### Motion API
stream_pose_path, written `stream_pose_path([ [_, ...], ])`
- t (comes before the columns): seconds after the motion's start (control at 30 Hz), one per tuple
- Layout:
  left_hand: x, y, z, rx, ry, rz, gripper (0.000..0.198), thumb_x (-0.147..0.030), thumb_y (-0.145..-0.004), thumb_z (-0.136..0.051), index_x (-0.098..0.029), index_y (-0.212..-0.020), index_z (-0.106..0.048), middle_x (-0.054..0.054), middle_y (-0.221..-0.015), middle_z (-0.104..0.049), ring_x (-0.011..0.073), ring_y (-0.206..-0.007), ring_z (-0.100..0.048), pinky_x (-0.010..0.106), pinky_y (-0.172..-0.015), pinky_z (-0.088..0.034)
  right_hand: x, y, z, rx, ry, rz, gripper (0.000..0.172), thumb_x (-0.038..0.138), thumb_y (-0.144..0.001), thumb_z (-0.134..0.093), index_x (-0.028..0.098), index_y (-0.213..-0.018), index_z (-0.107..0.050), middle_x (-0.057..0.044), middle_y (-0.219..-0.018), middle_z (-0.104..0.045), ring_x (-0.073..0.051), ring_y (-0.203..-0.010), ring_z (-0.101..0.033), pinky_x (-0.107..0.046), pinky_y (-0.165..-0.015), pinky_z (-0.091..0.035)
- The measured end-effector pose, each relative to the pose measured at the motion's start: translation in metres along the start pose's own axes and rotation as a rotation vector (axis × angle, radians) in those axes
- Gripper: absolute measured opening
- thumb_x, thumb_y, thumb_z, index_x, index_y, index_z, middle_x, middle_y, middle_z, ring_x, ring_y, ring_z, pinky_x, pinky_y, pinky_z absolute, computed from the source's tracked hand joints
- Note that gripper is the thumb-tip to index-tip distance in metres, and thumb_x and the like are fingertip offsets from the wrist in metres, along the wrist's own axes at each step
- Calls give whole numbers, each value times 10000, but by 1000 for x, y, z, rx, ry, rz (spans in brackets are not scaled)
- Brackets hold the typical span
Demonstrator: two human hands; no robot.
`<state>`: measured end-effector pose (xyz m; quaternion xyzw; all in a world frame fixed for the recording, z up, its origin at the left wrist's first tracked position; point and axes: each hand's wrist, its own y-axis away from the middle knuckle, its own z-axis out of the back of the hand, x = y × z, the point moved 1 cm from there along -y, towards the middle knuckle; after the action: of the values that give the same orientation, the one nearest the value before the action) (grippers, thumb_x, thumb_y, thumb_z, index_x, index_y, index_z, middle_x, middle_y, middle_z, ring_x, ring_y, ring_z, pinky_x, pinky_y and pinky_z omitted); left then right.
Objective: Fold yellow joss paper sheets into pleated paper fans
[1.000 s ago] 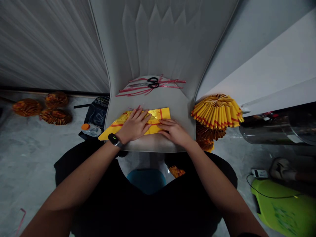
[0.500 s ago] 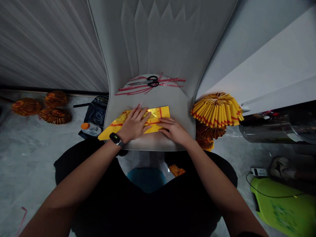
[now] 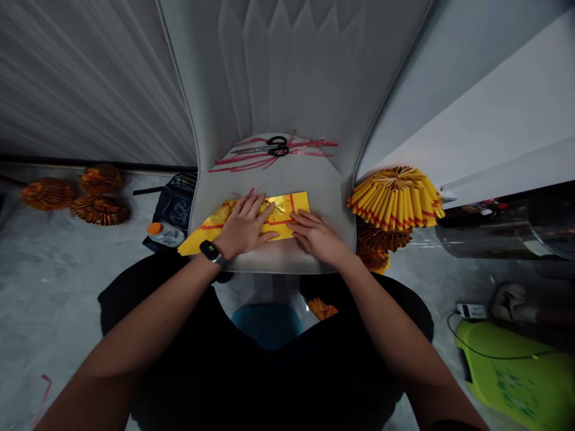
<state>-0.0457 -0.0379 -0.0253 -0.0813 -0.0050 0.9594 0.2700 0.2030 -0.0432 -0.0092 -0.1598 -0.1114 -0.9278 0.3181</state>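
Note:
A yellow sheet of paper with gold foil and red stripes [image 3: 287, 209] lies folded on a grey chair seat [image 3: 314, 179]. My left hand [image 3: 245, 226], with a black smartwatch [image 3: 210, 251] on its wrist, presses flat on the sheet with its fingers spread. My right hand [image 3: 317, 238] rests at the sheet's lower right edge, with its fingers on the paper. Neither hand grips anything. Black-handled scissors [image 3: 272, 147] lie farther up the seat across pink-red strips [image 3: 309, 144].
A pleated yellow and red paper fan [image 3: 395, 200] sits right of the seat, above darker orange fans [image 3: 384, 236]. Several orange-gold fans [image 3: 47, 193] lie on the concrete floor at left. A capped plastic bottle [image 3: 164, 234], dark bag [image 3: 175, 206], clear plastic container [image 3: 498, 236] and green plastic object [image 3: 512, 374] surround me.
My right hand has shifted slightly right and up along the sheet's edge. The left hand and the sheet have barely moved.

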Motion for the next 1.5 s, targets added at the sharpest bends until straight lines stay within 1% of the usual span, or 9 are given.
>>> stream_pose_path([
  [0.2,-1,-1,2,33,-1,18,826,-678,-993,-562,-138,-1607,-450,236,-1677,-393,409,-1565,-356,585,-1289,-240,28,9,-12,-46,101,-62,490,187,-1064,-427,107,-1530,-557,-182,-1659,-445,-314,-1595,-345,-635,-1325,-135],
  [0.6,-2,-1,5,56,7,30,821,-693,-996,-541,-154,-1609,-455,218,-1687,-387,399,-1554,-377,578,-1288,-254,44,26,4,241,70,-264,803,330,-964,-641,61,-1653,-326,-229,-1720,-267,-366,-1624,-254,-711,-1298,-93],
  [0.7,-3,-1,5,50,-5,32,828,-688,-993,-558,-140,-1606,-461,232,-1677,-398,401,-1555,-376,579,-1287,-257,40,32,18,301,60,-334,779,357,-958,-678,84,-1628,-388,-236,-1693,-349,-393,-1593,-327,-741,-1276,-134],
  [0.8,-3,-1,5,46,-6,35,820,-682,-997,-560,-138,-1604,-465,234,-1676,-399,402,-1554,-379,581,-1292,-244,30,38,38,296,107,-430,619,411,-964,-688,77,-1476,-592,-272,-1479,-622,-434,-1427,-551,-753,-1233,-229],
  [0.97,-3,-2,5,66,-16,37,831,-685,-990,-571,-134,-1603,-468,236,-1675,-398,415,-1557,-369,578,-1292,-242,26,33,65,-14,206,-453,351,358,-1046,-526,155,-1039,-812,-179,-1001,-802,-368,-1075,-742,-593,-1110,-457],
  [1.1,-2,-1,3,63,-7,30,817,-684,-993,-562,-154,-1607,-462,221,-1687,-385,406,-1560,-367,579,-1295,-234,47,24,42,-72,5,-242,468,329,-1051,-516,121,-1452,-636,-191,-1409,-695,-330,-1301,-663,-475,-1133,-499],
  [1.2,0,-1,1,50,9,31,818,-687,-994,-556,-158,-1610,-455,221,-1689,-382,407,-1559,-367,591,-1294,-229,65,25,7,70,41,-164,767,375,-938,-729,59,-1587,-467,-281,-1673,-376,-431,-1578,-341,-581,-1271,-328],
  [1.3,0,0,1,40,6,29,826,-704,-992,-539,-165,-1612,-452,215,-1686,-389,404,-1555,-375,587,-1291,-240,75,28,-13,140,66,-192,953,481,-884,-803,53,-1629,-392,-320,-1703,-254,-469,-1610,-206,-620,-1299,-236],
  [1.5,0,-1,2,48,-20,23,823,-682,-989,-564,-144,-1603,-463,226,-1674,-404,404,-1547,-387,575,-1293,-243,75,29,-13,134,87,-249,934,474,-912,-768,17,-1624,-371,-332,-1676,-308,-439,-1604,-260,-615,-1306,-221],
])
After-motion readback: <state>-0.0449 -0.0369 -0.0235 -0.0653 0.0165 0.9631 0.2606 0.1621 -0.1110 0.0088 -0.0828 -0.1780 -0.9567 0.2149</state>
